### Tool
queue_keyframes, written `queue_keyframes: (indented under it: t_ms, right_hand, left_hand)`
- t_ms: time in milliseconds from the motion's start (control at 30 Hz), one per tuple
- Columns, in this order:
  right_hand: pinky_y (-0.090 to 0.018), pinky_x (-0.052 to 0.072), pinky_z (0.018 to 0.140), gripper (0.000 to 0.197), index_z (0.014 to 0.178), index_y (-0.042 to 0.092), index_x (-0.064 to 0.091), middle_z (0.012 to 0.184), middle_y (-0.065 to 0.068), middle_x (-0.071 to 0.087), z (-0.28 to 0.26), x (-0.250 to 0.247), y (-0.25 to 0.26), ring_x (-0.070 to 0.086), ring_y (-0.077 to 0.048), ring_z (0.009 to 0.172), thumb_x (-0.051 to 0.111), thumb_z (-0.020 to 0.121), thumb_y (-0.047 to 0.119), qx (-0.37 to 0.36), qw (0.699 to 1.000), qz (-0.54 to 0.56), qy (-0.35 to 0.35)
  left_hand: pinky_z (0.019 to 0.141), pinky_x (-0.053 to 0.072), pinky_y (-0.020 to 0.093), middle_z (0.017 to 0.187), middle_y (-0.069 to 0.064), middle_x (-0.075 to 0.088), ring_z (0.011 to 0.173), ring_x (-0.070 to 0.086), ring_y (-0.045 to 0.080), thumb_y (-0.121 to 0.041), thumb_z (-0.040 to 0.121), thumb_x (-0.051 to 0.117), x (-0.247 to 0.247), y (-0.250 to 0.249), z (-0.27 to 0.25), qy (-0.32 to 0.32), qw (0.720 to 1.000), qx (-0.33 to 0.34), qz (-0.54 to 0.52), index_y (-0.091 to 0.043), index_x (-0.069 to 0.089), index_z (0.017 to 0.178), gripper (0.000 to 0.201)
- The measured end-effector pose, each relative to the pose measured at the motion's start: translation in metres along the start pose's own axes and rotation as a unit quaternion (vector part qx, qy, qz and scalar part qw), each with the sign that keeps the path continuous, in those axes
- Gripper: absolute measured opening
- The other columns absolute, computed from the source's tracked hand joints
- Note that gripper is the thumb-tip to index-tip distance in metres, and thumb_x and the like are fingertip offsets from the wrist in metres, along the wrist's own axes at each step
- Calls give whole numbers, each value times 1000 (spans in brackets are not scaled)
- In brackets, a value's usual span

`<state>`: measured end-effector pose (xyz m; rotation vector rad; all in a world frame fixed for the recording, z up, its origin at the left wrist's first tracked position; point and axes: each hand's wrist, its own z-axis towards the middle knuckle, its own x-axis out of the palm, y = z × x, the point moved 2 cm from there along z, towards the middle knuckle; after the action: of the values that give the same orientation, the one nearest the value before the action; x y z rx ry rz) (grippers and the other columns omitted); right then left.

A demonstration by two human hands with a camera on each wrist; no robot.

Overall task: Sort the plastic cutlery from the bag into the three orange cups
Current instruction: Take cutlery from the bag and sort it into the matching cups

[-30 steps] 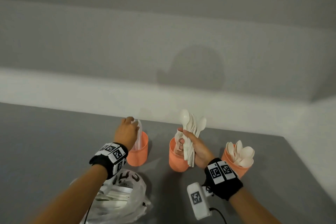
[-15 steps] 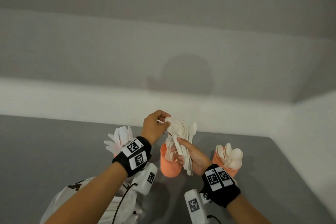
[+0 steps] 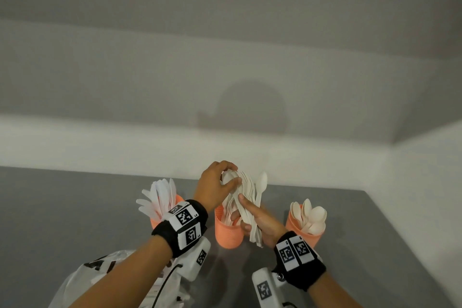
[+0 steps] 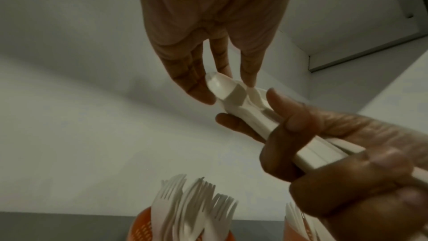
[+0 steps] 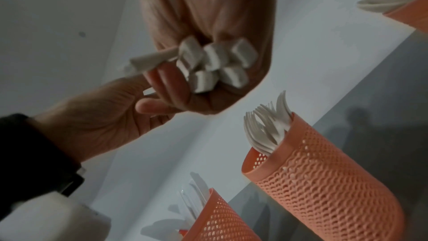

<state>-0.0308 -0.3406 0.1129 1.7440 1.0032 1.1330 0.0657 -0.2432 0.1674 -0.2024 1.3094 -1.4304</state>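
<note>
My right hand (image 3: 243, 212) grips a bundle of white plastic cutlery (image 3: 250, 197) upright over the middle orange cup (image 3: 228, 235), which holds forks (image 5: 266, 127). My left hand (image 3: 231, 177) pinches the bowl of a spoon (image 4: 217, 85) at the top of that bundle. The bundle's handle ends (image 5: 215, 63) stick out below my right palm. The left orange cup (image 3: 153, 221) holds knives (image 3: 160, 197). Spoons (image 3: 311, 217) fill the right orange cup (image 3: 297, 229). The white plastic bag (image 3: 97, 277), partly hidden by my left forearm, lies at the front left.
All of it sits on a grey tabletop (image 3: 62, 207) that ends at a pale wall (image 3: 225, 82) just behind the cups. The table's right edge (image 3: 450, 212) runs close to the spoon cup. White camera housings hang under both wrists.
My left hand left the knife cup and moved right to the bundle, where it now pinches a spoon. The right hand kept holding the bundle over the middle cup.
</note>
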Motion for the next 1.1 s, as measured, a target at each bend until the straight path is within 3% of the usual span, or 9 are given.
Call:
queue_keyframes:
  t_ms: [100,167,367,500,600,700,833,967,1100]
  right_hand:
    - [-15,33,33,47,101,7,56,64,-2,67,-5,-3,-2,41,-5,32,52,81,49,4,1000,-7,7]
    - [-14,35,33,42,103,7,56,65,-1,67,-9,-4,-3,44,-5,34,47,88,45,12,1000,0,13]
    - [-17,39,36,31,100,8,59,72,-2,71,-21,-3,-3,49,-8,40,52,88,36,14,1000,-7,24]
    - [-16,38,35,29,94,9,60,74,-3,72,-28,-2,2,49,-8,38,48,92,35,25,999,-15,40]
    - [-15,36,34,30,92,9,58,71,-1,71,-37,-7,6,48,-6,37,42,96,34,40,997,-31,53]
    - [-13,35,33,34,90,9,58,66,2,69,-48,-13,10,45,-4,35,39,97,37,53,996,-45,59]
    - [-12,32,34,37,83,9,57,62,4,63,-61,-23,16,41,-2,34,39,96,39,49,995,-69,54]
    - [-11,27,35,29,87,14,54,60,8,58,-70,-35,16,37,-1,35,46,90,42,33,995,-82,48]
    - [-11,27,37,25,99,22,62,55,10,46,-80,-44,16,34,-2,36,41,97,36,22,994,-88,56]
  left_hand:
    - [73,49,35,90,-1,58,75,52,15,-19,78,71,1,0,0,14,999,-32,-15,-16,58,90,17]
    - [64,47,28,83,-5,55,66,49,11,-18,77,72,1,1,-2,22,998,-59,-15,-15,55,84,19]
    - [59,35,11,93,-2,55,85,51,14,-12,80,64,3,-5,-7,40,996,-74,34,-15,54,90,14]
    - [76,37,19,103,0,59,92,54,16,-16,83,63,10,-12,-12,43,996,-73,10,-11,58,106,24]
    - [81,37,23,109,7,62,102,56,19,-23,83,64,17,-13,-11,65,994,-80,44,-8,63,100,22]
    - [79,38,23,92,2,63,91,55,15,-20,81,68,21,-18,-10,86,993,-78,3,-14,64,82,7]
    - [66,40,25,67,-1,55,67,51,16,-12,81,67,23,-21,-7,62,979,-132,-142,-16,53,66,21]
    - [72,45,33,70,2,54,64,52,16,-11,89,57,29,-30,-1,-18,964,-159,-211,-15,45,73,20]
    - [59,53,21,73,11,58,66,59,18,-6,91,53,28,-38,4,31,965,-130,-225,-12,50,97,9]
